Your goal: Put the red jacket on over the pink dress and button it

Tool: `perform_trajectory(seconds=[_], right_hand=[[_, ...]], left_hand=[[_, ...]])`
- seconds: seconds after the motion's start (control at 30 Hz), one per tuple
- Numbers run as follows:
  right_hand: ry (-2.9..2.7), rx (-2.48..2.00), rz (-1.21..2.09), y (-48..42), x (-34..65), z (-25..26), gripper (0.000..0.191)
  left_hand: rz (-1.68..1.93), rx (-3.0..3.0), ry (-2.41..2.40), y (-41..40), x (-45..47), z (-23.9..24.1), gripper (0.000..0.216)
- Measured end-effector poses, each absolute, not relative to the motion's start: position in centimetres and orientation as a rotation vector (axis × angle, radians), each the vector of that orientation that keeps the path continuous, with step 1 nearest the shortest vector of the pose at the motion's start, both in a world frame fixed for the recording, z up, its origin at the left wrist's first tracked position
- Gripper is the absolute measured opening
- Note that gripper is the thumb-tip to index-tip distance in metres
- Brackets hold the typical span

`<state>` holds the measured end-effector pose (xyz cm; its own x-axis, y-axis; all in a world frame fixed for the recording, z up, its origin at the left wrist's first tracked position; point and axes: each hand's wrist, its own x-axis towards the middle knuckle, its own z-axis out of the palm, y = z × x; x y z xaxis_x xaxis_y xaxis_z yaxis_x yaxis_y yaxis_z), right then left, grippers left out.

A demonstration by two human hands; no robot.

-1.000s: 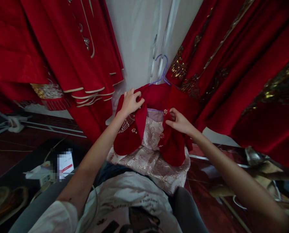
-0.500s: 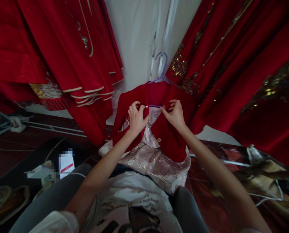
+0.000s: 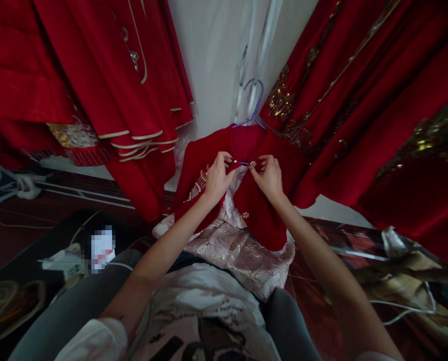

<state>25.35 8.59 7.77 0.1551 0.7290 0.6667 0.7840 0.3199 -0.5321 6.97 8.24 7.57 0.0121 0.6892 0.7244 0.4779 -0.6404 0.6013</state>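
Observation:
A red jacket (image 3: 263, 215) with beaded trim hangs on a purple hanger (image 3: 254, 110) in front of me, its front parted. My left hand (image 3: 219, 175) pinches the jacket's left-side front edge beside a small pearl-like button (image 3: 235, 161). On the other front edge, my right hand (image 3: 268, 175) grips the cloth at a flower-shaped beaded fastener (image 3: 252, 164). A narrow gap separates the two edges, and the hanger's bar shows through it. Lower on the right front sits another beaded flower (image 3: 245, 215). Pale brocade fabric (image 3: 239, 245) spreads beneath the jacket over my lap.
Red garments (image 3: 134, 100) hang at the left, and red gold-sequined garments (image 3: 359, 115) at the right. A white door (image 3: 209, 65) stands behind. On a black surface at lower left lies a power strip (image 3: 64, 263) beside a blurred-out item. Cables and bags clutter the right floor.
My left hand has moved right, bringing its jacket edge closer to the other edge. The gap between the edges is narrower. My right hand stays nearly in place at the beaded fastener.

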Motion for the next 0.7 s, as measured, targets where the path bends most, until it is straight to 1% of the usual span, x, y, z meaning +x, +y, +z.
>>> perform_trajectory(seconds=[0.1,0.17,0.23,0.37,0.47,0.57,0.7], right_hand=[[-1.527,-1.414,0.012,9.6,25.2,7.3,0.032],[-1.496,-1.366,0.111,10.4,25.2,7.2,0.027],[-1.449,-1.302,0.244,11.0,25.3,7.2,0.027],[-1.364,-1.117,0.591,10.8,25.2,8.1,0.035],[-1.394,-0.996,0.762,9.7,24.6,9.3,0.038],[-1.478,-0.976,0.793,8.7,23.9,10.1,0.038],[-1.483,-0.989,0.736,8.7,23.3,10.0,0.035]], left_hand=[[1.686,2.040,1.221,8.5,7.0,7.2,0.023],[1.662,2.000,1.218,8.7,7.0,7.0,0.017],[1.639,1.975,1.218,8.9,7.1,6.9,0.014],[1.612,2.048,1.226,9.2,7.3,6.8,0.014],[1.590,2.133,1.236,9.6,7.4,6.7,0.017],[1.546,2.159,1.280,9.8,7.3,6.6,0.018],[1.493,2.154,1.271,9.8,6.8,6.7,0.019]])
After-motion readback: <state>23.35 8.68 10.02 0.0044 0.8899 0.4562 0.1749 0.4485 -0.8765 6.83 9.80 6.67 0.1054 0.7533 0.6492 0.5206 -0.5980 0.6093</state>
